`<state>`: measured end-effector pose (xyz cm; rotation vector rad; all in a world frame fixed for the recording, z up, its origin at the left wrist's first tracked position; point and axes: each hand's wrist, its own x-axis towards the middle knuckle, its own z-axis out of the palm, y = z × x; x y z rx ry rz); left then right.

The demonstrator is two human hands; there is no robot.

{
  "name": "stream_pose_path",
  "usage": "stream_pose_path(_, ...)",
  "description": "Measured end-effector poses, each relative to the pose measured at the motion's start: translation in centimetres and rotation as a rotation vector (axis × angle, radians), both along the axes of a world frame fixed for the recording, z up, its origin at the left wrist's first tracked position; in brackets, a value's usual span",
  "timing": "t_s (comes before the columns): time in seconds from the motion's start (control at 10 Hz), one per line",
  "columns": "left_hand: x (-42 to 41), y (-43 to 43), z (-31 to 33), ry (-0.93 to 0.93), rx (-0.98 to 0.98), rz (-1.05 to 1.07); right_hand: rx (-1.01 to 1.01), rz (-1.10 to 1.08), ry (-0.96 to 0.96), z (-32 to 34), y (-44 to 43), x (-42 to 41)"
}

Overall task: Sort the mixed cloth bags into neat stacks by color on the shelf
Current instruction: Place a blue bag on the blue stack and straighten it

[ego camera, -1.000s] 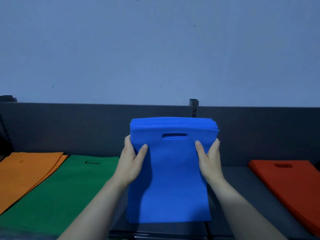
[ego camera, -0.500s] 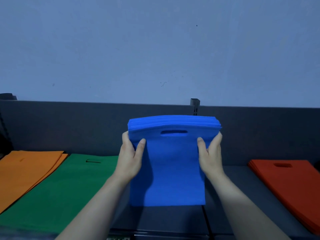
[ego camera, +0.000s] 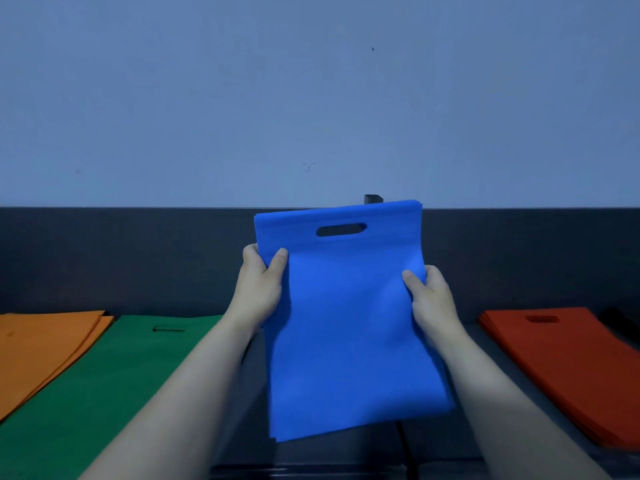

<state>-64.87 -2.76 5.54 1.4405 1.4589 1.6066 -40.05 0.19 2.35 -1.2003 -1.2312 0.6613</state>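
Note:
A stack of blue cloth bags (ego camera: 349, 323) with a cut-out handle slot stands nearly upright in the middle, tilted a little clockwise, above the dark shelf (ego camera: 460, 441). My left hand (ego camera: 259, 289) grips its left edge near the top. My right hand (ego camera: 429, 303) grips its right edge, slightly lower. Flat on the shelf lie an orange stack (ego camera: 41, 348) at the far left, a green stack (ego camera: 104, 382) beside it, and a red stack (ego camera: 568, 368) at the right.
A dark back panel (ego camera: 138, 258) runs behind the shelf, with a pale blue wall above. A small dark bracket (ego camera: 372, 199) pokes up behind the blue bags. Something black (ego camera: 620, 323) lies past the red stack at the far right.
The blue stack has tipped up from leaning back to almost upright, and skewed clockwise. My right hand has slid lower down its edge. The camera has tilted.

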Motion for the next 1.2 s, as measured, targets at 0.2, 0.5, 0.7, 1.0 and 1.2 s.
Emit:
stream_pose_path(0.2,2.2,3.0,-5.2,0.088,-0.337,-0.207,-0.153,-0.051,0.054,-1.2,0.7,4.4)
stream_pose_path(0.5,9.6,3.1,-8.8,-0.028,-0.517,-0.194,-0.537,-0.071,-0.015,-5.1,4.1,10.9)
stream_pose_path(0.7,12.3,4.7,-11.3,0.059,-0.588,-0.103,-0.683,-0.025,-0.118,-7.1,5.2,12.6)
stream_pose_path(1.0,14.6,5.6,-14.3,0.167,-0.721,-0.047,-0.813,0.017,-0.187,-10.2,6.6,13.6)
stream_pose_path(1.2,15.7,6.4,-14.1,0.386,-0.75,0.077,-0.821,-0.018,-0.31,-10.9,7.1,13.5)
